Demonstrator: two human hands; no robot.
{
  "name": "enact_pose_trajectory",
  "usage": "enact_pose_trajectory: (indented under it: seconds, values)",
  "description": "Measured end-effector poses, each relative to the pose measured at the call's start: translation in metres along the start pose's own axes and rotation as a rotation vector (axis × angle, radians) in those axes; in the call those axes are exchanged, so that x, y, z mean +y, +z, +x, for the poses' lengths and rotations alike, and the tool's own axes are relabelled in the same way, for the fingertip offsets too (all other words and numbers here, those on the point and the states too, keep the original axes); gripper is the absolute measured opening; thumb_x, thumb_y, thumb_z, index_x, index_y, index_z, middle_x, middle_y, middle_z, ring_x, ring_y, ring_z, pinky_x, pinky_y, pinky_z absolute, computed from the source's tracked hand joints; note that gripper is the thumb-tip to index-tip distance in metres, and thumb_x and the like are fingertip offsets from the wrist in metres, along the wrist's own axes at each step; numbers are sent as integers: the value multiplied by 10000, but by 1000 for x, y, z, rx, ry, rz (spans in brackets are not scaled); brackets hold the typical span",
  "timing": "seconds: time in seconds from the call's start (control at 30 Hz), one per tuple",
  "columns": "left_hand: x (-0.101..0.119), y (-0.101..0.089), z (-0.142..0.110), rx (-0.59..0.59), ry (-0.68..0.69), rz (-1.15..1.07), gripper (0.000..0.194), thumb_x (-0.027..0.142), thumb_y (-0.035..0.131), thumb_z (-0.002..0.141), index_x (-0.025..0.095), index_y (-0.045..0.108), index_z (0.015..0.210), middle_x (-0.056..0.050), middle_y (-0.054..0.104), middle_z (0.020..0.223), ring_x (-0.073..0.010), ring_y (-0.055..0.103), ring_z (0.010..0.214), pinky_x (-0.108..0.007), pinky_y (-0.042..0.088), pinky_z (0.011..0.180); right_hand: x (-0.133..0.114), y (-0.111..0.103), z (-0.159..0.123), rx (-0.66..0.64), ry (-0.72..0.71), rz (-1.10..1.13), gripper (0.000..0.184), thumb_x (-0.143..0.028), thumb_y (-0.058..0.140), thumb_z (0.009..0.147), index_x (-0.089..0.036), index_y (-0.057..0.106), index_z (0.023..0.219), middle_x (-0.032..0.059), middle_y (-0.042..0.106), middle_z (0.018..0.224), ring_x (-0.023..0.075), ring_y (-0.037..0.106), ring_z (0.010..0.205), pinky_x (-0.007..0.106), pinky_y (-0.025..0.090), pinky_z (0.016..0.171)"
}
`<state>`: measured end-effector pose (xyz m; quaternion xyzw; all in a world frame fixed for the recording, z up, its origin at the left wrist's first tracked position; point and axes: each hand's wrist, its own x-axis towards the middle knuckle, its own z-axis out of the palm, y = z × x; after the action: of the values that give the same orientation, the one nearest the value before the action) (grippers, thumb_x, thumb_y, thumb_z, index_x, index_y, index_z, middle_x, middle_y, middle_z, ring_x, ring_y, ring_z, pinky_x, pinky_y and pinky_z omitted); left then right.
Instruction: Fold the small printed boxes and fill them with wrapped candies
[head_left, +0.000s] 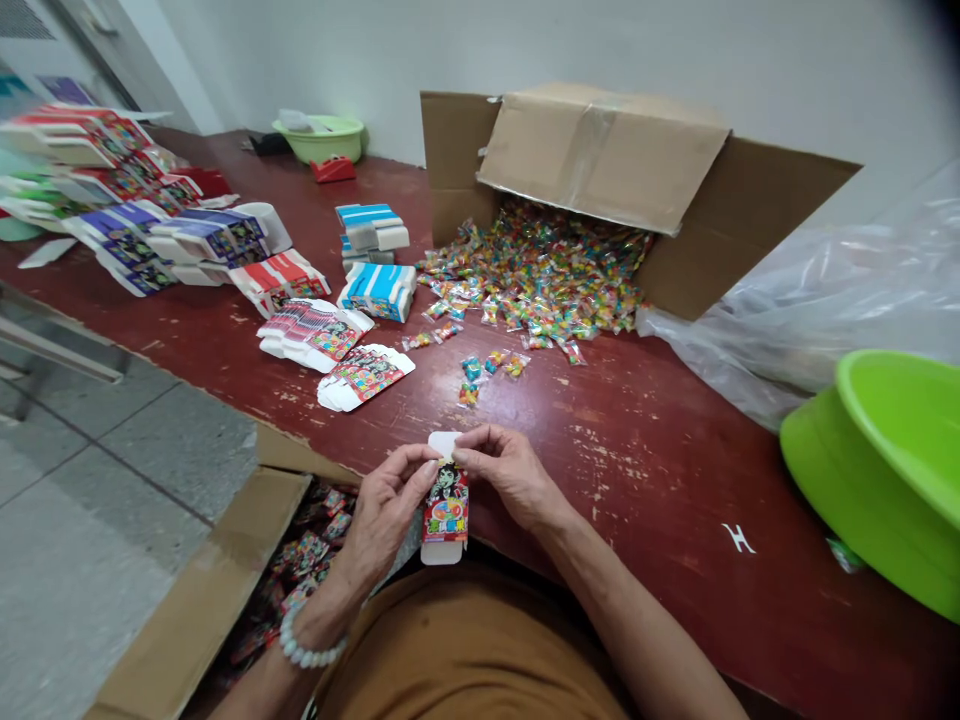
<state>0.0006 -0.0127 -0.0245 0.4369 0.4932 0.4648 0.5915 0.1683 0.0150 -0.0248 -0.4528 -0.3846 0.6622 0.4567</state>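
Note:
A small printed candy box (pixel 445 510) with white end flaps is held upright in front of my body, at the table's front edge. My left hand (pixel 390 505) pinches its upper left corner. On the opposite side, the thumb and fingers of my right hand (pixel 510 472) grip the upper right corner near the raised white flap. Just beyond the hands lie several small candy packets (pixel 470 368) in clear wrappers. Flattened candy boxes (pixel 367 376) are fanned out to the left of them. Whether the held box contains anything is hidden.
An opened carton (pixel 600 160) spills a heap of candy packets (pixel 540 270) at the back. Bundled boxes (pixel 379 290) stand left. Below the table edge, a carton (pixel 217 560) holds filled-looking boxes. A green basin (pixel 862 480) and plastic sheeting (pixel 847 290) are right.

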Motion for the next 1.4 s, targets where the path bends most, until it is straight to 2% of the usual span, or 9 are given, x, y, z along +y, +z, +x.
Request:
enact_pose_trajectory:
  seconds: [0.2,0.4,0.5,0.7,0.83,1.0,1.23,1.3,1.4]
  values:
    - [3,6,-3,78,-48,-243,454,363,853,704,236,548,1016,38,709,828,-112,647,669,-208,533,625,-1,2,3,-63,-111,-110,263,-375,821,670,-164,680,741,9,684,713,125,597,626,260,471,629]
    - [6,8,-7,-173,-447,-426,493,606,673,799,155,595,981,-44,698,750,-179,649,483,-292,531,461,6,1,-2,-157,-209,-269,262,-462,705,824,-202,692,859,-25,625,621,114,579,520,242,454,534]
    - [2,10,-6,-136,-395,-374,485,608,590,860,154,624,1025,-37,693,716,-150,613,430,-251,482,425,0,1,-1,-194,-191,-343,261,-450,656,868,-190,689,865,-12,657,635,120,626,565,246,489,591]
    - [0,8,-3,-133,-293,-182,624,691,490,873,99,688,883,-81,705,725,-119,596,463,-222,458,464,-13,5,6,-256,4,-209,215,-358,729,791,-163,691,874,-3,673,594,128,616,472,238,483,482]
    - [-1,1,-1,-163,-240,-142,587,644,495,898,111,691,1048,-75,709,740,-122,593,494,-226,471,487,-11,8,8,-237,48,-56,227,-356,755,753,-154,674,817,15,700,637,130,596,429,255,484,447]
    - [-2,0,0,-177,-239,-237,612,579,544,900,151,554,1338,-52,695,719,-145,604,500,-243,492,485,-9,7,2,-302,-126,-158,212,-366,687,825,-170,642,759,18,709,771,100,587,504,243,480,521]
    - [2,11,-6,-80,-284,-407,568,549,580,895,235,475,1356,-19,684,740,-169,629,470,-276,516,457,-21,2,10,-393,-460,-671,167,-301,568,941,-235,694,854,32,678,978,168,614,895,319,466,851]
    - [-1,14,-14,-66,-282,-472,526,468,659,871,283,468,1325,-23,709,841,-188,682,580,-318,564,568,-21,-4,30,-335,-476,-765,220,-329,546,956,-226,697,832,33,659,915,174,605,888,314,463,848]
    - [-11,12,-32,-143,-382,-553,444,365,739,828,269,545,1216,-60,728,990,-218,721,798,-363,561,769,-21,-17,71,-15,-482,-974,195,-323,568,940,-206,697,1027,68,626,1007,196,592,932,329,458,881]
